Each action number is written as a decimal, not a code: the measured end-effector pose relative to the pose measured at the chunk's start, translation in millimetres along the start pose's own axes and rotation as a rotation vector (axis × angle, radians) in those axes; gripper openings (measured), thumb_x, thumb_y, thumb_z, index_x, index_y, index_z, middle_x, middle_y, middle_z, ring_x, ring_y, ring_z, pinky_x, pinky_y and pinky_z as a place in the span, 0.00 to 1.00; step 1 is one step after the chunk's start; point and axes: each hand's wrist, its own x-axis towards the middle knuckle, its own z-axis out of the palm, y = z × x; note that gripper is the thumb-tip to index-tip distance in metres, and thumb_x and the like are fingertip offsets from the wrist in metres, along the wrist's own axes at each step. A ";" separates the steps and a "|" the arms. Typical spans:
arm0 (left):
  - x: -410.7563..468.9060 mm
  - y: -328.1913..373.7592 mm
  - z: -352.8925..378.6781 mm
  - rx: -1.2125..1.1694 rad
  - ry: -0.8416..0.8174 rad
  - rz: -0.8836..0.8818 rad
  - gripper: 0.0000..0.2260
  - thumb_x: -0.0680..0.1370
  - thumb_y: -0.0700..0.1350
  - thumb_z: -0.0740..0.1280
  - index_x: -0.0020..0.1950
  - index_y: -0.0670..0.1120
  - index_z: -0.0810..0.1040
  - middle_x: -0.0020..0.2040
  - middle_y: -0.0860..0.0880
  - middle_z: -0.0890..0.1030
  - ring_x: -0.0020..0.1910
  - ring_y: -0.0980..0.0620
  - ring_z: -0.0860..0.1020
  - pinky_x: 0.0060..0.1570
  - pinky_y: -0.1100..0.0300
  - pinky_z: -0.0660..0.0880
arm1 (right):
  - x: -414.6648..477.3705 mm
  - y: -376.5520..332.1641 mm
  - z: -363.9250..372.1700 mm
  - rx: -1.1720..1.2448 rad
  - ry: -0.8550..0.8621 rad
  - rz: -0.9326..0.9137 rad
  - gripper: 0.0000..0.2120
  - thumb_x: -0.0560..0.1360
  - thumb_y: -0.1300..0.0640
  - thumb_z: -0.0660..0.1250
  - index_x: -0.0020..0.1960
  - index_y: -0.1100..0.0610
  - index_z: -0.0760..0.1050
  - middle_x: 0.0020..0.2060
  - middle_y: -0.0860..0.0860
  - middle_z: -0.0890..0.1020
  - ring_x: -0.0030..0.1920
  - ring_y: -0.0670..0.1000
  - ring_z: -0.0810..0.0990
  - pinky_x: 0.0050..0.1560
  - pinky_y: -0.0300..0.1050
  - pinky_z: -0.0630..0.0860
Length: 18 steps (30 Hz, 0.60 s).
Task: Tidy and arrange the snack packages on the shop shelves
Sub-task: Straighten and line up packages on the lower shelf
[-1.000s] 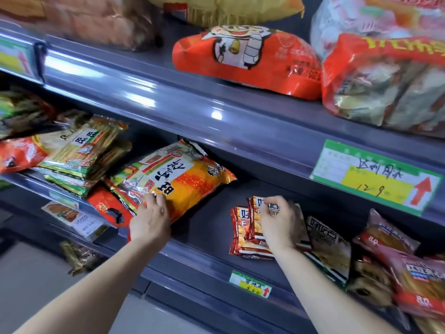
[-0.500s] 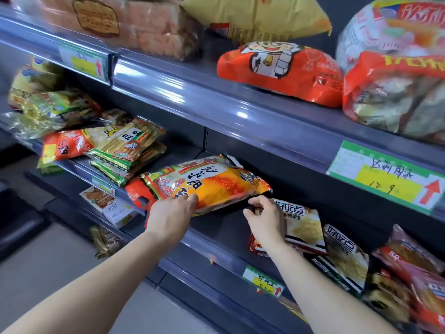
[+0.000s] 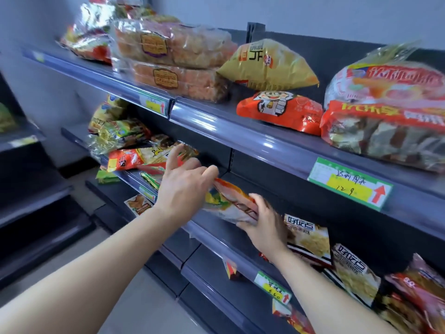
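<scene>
Both hands hold an orange and yellow snack package (image 3: 228, 201) just above the front of the middle shelf (image 3: 216, 237); it is tilted and blurred. My left hand (image 3: 185, 186) grips its upper left end with bent fingers, the index finger sticking up. Around its lower right end my right hand (image 3: 265, 230) curls, thumb on top. To the right lie white and yellow snack packs (image 3: 305, 239) on the same shelf. A loose pile of orange and green packages (image 3: 134, 160) sits further left.
The upper shelf carries bread loaves (image 3: 173, 49), a yellow bag (image 3: 269, 66), an orange bag (image 3: 279, 112) and large red-banded bags (image 3: 385, 126). Green price tags (image 3: 349, 184) stick out from the shelf rims. Another shelf unit (image 3: 24, 189) stands at the left, across a floor gap.
My right hand left the small packs and took the big package's right end. Both hands have lifted and tilted it. The view swung up and left.
</scene>
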 end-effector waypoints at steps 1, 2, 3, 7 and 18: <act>0.3 -5.1 -7.2 0.013 0.021 -0.034 0.10 0.66 0.33 0.70 0.36 0.47 0.74 0.26 0.54 0.74 0.37 0.48 0.77 0.73 0.47 0.47 | -4.5 -6.3 -3.6 0.049 0.014 -0.022 0.31 0.65 0.46 0.76 0.65 0.46 0.68 0.56 0.48 0.80 0.55 0.55 0.79 0.47 0.45 0.72; -0.1 -11.2 -14.5 0.014 0.028 -0.062 0.09 0.67 0.35 0.71 0.37 0.48 0.76 0.29 0.54 0.77 0.42 0.48 0.78 0.72 0.46 0.46 | -8.6 -12.2 -6.8 0.082 0.029 -0.051 0.30 0.65 0.44 0.76 0.63 0.45 0.69 0.53 0.47 0.81 0.52 0.54 0.79 0.43 0.44 0.71; -1.4 -17.5 -22.3 0.008 0.025 -0.084 0.09 0.67 0.36 0.73 0.39 0.48 0.78 0.32 0.54 0.80 0.46 0.47 0.79 0.71 0.44 0.46 | -11.8 -18.1 -9.3 0.099 0.041 -0.079 0.28 0.64 0.44 0.75 0.61 0.44 0.70 0.51 0.45 0.82 0.50 0.53 0.80 0.41 0.43 0.71; -15.8 -38.5 -54.9 -0.042 0.057 -0.187 0.13 0.69 0.44 0.75 0.53 0.50 0.81 0.55 0.50 0.81 0.62 0.45 0.74 0.70 0.40 0.48 | -19.4 -37.1 -18.3 0.110 0.034 -0.105 0.25 0.63 0.44 0.75 0.57 0.41 0.70 0.45 0.40 0.81 0.47 0.49 0.79 0.39 0.43 0.72; -75.2 -6.0 -101.0 -0.983 -0.499 -1.045 0.35 0.67 0.67 0.70 0.70 0.53 0.67 0.63 0.54 0.78 0.58 0.54 0.78 0.57 0.54 0.76 | -43.8 -118.6 -36.8 0.366 0.097 -0.174 0.25 0.65 0.42 0.75 0.59 0.45 0.73 0.50 0.41 0.78 0.48 0.47 0.79 0.41 0.41 0.72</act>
